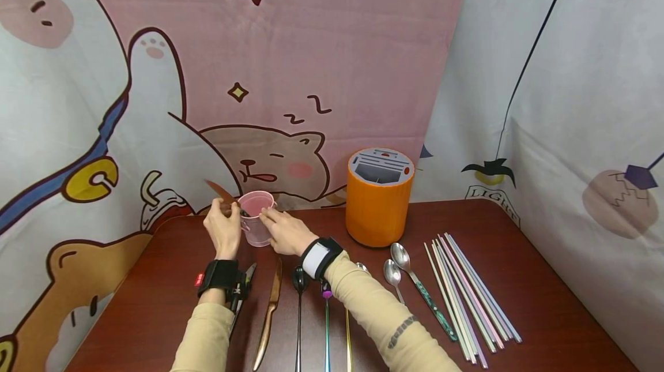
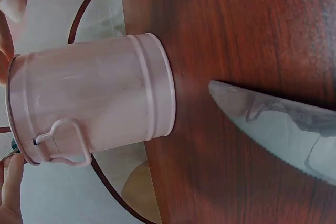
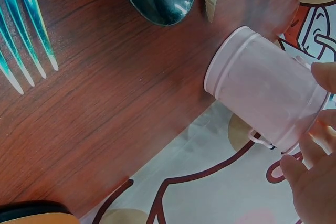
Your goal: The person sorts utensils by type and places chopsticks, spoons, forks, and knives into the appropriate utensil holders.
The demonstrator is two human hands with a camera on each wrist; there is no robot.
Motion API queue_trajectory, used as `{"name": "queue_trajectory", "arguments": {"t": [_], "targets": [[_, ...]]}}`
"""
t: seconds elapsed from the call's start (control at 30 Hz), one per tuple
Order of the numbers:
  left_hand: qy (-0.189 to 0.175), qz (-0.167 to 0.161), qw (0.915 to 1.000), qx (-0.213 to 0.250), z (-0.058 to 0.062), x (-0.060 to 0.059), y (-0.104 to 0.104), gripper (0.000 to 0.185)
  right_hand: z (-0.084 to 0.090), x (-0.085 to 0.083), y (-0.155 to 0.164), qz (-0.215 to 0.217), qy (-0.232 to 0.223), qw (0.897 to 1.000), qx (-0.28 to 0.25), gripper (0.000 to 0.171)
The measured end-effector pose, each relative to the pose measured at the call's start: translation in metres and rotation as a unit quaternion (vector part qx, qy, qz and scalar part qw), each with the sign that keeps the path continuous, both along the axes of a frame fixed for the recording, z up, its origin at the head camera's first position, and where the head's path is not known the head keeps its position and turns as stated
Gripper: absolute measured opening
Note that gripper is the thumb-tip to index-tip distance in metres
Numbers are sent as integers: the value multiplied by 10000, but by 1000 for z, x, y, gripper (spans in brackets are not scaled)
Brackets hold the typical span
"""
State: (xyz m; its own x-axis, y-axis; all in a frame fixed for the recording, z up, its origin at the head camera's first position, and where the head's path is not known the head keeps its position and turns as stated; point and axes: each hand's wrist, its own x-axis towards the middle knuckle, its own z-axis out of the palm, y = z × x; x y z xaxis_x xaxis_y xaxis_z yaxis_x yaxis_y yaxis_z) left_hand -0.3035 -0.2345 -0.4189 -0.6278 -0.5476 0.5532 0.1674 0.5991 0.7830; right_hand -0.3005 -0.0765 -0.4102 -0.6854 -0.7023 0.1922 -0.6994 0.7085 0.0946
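Observation:
A pink metal cup with small side handles stands upright at the back of the table. My left hand, at its left rim, pinches a knife. The knife's coppery-looking blade points up and left, and its dark green handle end lies at the rim. In the left wrist view only fingertips and a green bit of that handle show beside the cup. My right hand holds the cup at its right rim. In the right wrist view, thumb and fingers lie about the rim of the cup.
An orange cylindrical holder stands right of the cup. Nearer lie a serrated knife, a gold knife, a black spoon, an iridescent fork, silver spoons and several pastel chopsticks. A printed cloth hangs behind.

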Motion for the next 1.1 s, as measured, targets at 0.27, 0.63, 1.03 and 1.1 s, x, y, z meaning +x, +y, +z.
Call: {"name": "queue_trajectory", "arguments": {"t": [0.27,0.63,1.03,1.1], "targets": [[-201,25,9998,37,-1,-1,-1,17,-1,0,0,59,36,10000,-28,65],[-647,-13,9974,304,-3,3,-6,23,2,2,1,73,-29,9999,-125,65],[-1119,-122,9920,579,-2,5,-9,29,2,2,0,18,-39,10000,-22,65],[-1147,-106,9915,601,-2,5,-10,29,2,2,1,19,-48,10000,-27,65]]}}
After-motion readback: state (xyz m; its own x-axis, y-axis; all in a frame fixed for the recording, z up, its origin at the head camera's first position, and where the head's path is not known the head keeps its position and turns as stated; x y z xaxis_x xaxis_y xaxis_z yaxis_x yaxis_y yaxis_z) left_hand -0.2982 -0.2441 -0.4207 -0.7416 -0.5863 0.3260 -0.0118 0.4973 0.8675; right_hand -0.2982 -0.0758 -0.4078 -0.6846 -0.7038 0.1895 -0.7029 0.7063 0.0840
